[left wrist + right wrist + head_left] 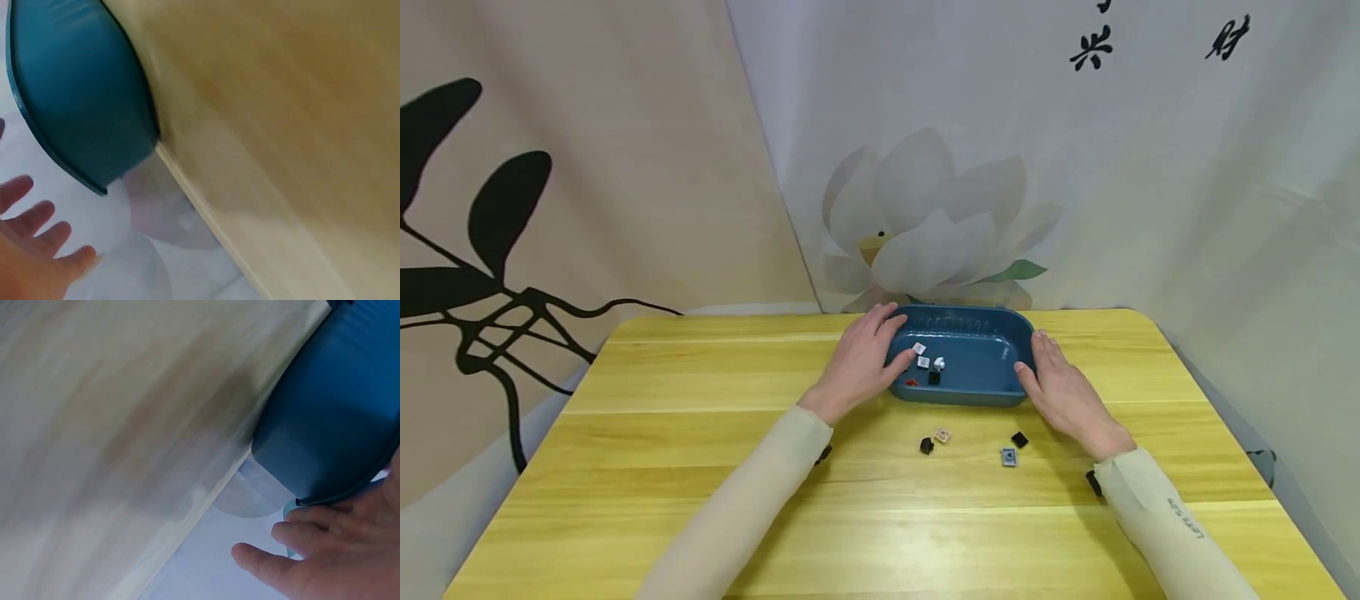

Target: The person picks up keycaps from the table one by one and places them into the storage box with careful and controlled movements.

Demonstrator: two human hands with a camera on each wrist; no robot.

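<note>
A dark blue rectangular tray (973, 354) stands near the table's far edge. My left hand (867, 358) is at its left end, thumb over the rim and fingers spread. At the right end, my right hand (1067, 392) lies with straight fingers along the outer wall and its thumb over the rim. In the left wrist view the left fingers (53, 234) stretch out past the tray's corner. Inside the tray's left part are small pieces: a white square one (923, 362), a shiny silvery one (939, 364), a black one (934, 378) and a red one (912, 382).
In front of the tray, small pieces lie on the wooden table (715, 467): a dark one (927, 446), a beige square (942, 435), a black square (1019, 439) and a grey-blue square (1009, 457). A printed cloth (1075, 167) hangs right behind the far edge.
</note>
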